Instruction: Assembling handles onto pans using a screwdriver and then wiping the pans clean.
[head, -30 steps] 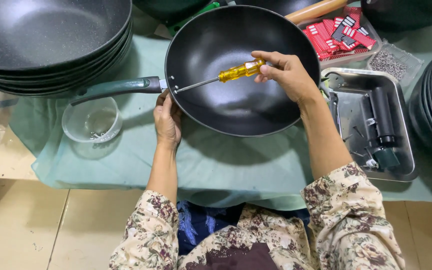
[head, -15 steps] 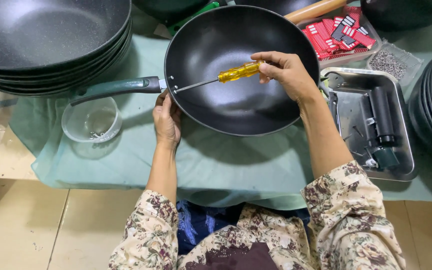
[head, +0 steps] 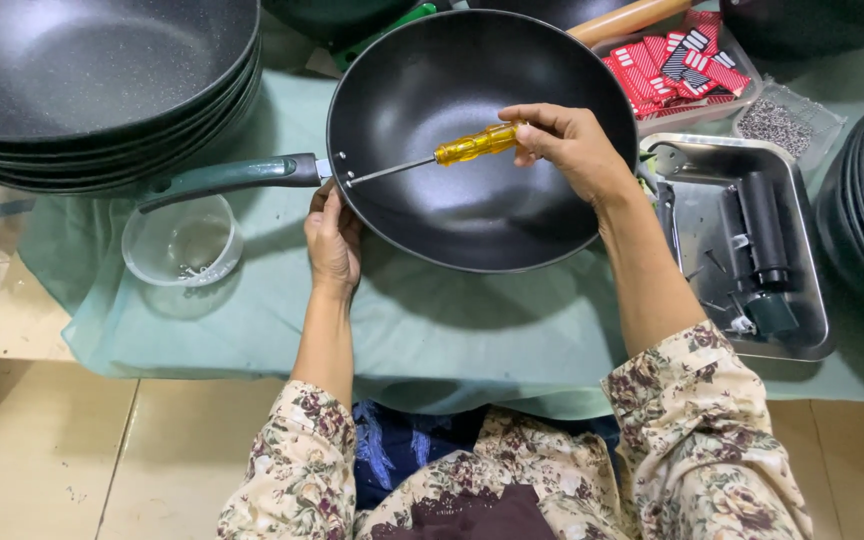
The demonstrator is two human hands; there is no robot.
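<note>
Resting on the green cloth (head: 452, 330) near the table's front edge, black wok (head: 482, 140). Right hand (head: 572, 150) closed around yellow-handled screwdriver (head: 432, 157), tip at the handle (head: 232, 178) joint. Left hand (head: 334, 240) cups the wok's rim from below, fingers curled.

— What's the room like?
— I see a pale tiled floor (head: 72, 460) at the near edge, and a low table under a light green cloth (head: 452, 330) across the middle, evenly lit.
</note>
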